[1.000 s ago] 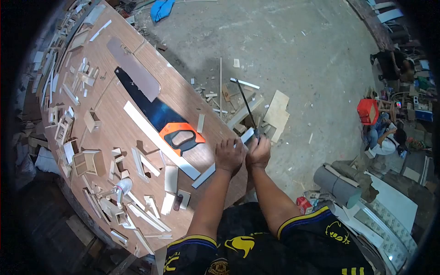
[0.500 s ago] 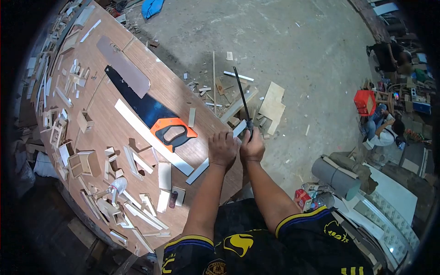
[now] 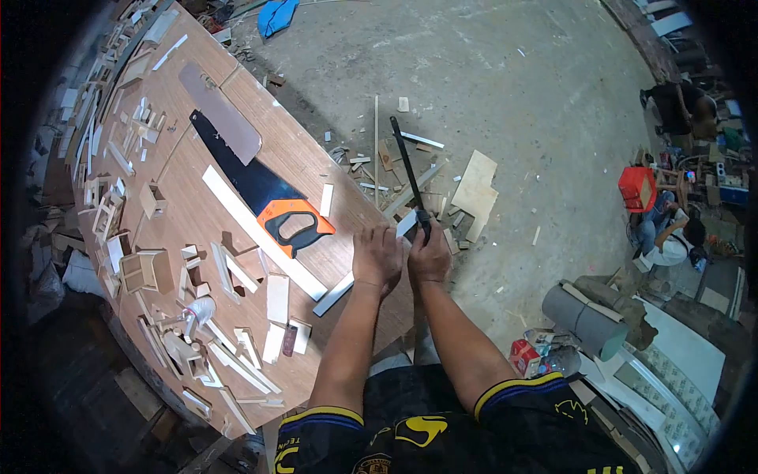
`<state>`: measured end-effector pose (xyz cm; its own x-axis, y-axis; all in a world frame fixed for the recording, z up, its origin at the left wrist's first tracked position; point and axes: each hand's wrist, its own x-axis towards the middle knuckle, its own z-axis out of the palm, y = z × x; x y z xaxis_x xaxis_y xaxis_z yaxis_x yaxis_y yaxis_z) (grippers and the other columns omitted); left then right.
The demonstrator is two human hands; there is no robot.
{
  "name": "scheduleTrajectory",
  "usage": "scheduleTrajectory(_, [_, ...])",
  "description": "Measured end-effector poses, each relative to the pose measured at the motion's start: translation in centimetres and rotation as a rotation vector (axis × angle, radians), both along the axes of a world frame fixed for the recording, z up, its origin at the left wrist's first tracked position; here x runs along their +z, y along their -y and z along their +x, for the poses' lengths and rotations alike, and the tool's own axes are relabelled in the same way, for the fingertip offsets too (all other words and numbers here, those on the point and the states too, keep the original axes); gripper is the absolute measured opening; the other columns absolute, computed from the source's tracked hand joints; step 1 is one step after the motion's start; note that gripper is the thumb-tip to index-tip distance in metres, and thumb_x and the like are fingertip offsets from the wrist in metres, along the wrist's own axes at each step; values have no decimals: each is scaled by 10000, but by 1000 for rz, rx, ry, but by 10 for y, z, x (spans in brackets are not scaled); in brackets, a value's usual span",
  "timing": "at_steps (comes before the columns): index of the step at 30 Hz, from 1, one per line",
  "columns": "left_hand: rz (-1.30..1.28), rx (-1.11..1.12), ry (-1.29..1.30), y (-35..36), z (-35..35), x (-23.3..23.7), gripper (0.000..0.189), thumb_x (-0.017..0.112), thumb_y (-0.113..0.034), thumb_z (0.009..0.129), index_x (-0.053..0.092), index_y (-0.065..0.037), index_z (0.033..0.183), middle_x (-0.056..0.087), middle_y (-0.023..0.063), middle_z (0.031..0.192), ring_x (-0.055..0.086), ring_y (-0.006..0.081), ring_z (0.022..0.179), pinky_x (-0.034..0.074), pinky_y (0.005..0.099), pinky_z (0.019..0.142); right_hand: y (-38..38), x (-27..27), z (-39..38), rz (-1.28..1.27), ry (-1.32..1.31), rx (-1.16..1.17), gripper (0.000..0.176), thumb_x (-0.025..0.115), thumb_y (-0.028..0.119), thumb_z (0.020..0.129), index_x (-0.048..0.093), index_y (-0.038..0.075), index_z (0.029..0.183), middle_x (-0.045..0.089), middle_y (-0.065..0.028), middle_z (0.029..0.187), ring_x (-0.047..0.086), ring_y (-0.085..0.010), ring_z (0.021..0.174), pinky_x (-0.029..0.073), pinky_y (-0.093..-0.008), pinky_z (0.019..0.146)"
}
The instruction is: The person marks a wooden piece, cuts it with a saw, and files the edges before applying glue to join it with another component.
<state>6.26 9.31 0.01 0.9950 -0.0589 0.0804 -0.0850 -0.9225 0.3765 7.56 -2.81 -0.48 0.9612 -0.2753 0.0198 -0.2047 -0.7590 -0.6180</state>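
Observation:
My right hand (image 3: 430,257) is closed round the handle of a hacksaw (image 3: 407,162), whose long thin black frame points away from me, seen nearly edge-on. The saw crosses a white strip (image 3: 335,294) at the table's edge; whether the blade touches it is hidden. With fingers bent over that strip, my left hand (image 3: 377,257) holds it down just left of the saw. On the table, left of my hands, lies a handsaw (image 3: 260,189) with an orange and black handle. A longer white strip (image 3: 260,237) lies beside the handsaw.
Small wooden frames, box pieces (image 3: 146,271) and offcuts cover the left of the table (image 3: 276,126). A clear plastic bottle (image 3: 200,310) lies among them. Offcuts and a plywood piece (image 3: 475,186) are on the floor. Two people sit or bend at far right, near a red object (image 3: 636,189).
The hacksaw's far end has swung slightly left, and my right hand has shifted a little toward me. My left hand stays on the strip. The whole view has turned slightly.

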Motion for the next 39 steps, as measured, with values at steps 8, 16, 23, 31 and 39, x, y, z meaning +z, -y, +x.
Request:
scheduleTrajectory(8, [-91, 1, 122, 0, 1, 4, 236, 673, -184, 822, 579, -74, 1009, 574, 121, 1059, 550, 327, 979, 400, 464, 793, 37, 20, -17, 53, 227, 318, 452, 613, 130, 880, 571, 139, 1331, 625, -139, 927, 607, -380, 854, 493, -481, 730])
scheduleTrajectory(16, [-33, 12, 113, 1, 0, 3, 242, 647, -261, 871, 630, -82, 1033, 577, 89, 1095, 525, 280, 1023, 402, 436, 864, 80, 100, -21, -129, -164, 677, 497, 600, 168, 899, 545, 153, 1393, 668, -128, 1040, 680, -333, 832, 548, -433, 700])
scheduleTrajectory(23, [-75, 32, 182, 0, -4, -1, 238, 665, -231, 843, 610, -72, 1011, 584, 91, 1058, 543, 291, 1020, 411, 435, 864, 75, 161, -1, -454, -326, 952, 486, 514, 163, 907, 533, 119, 1390, 674, -124, 851, 669, -349, 727, 529, -478, 634])
scheduleTrajectory(31, [-18, 41, 154, -2, -3, -1, 276, 634, -264, 823, 608, -95, 1041, 586, 66, 1047, 557, 257, 1007, 408, 423, 855, 37, 210, 25, -607, -338, 1120, 468, 485, 104, 863, 570, 16, 1315, 663, -146, 662, 666, -347, 608, 499, -475, 543])
scheduleTrajectory(39, [-172, 41, 133, -4, -3, -5, 285, 613, -226, 816, 593, -84, 1062, 575, 82, 1041, 552, 275, 1005, 403, 431, 853, 3, 234, 42, -681, -363, 1174, 299, 494, 105, 873, 655, -45, 1074, 693, -159, 686, 695, -309, 609, 520, -422, 525])
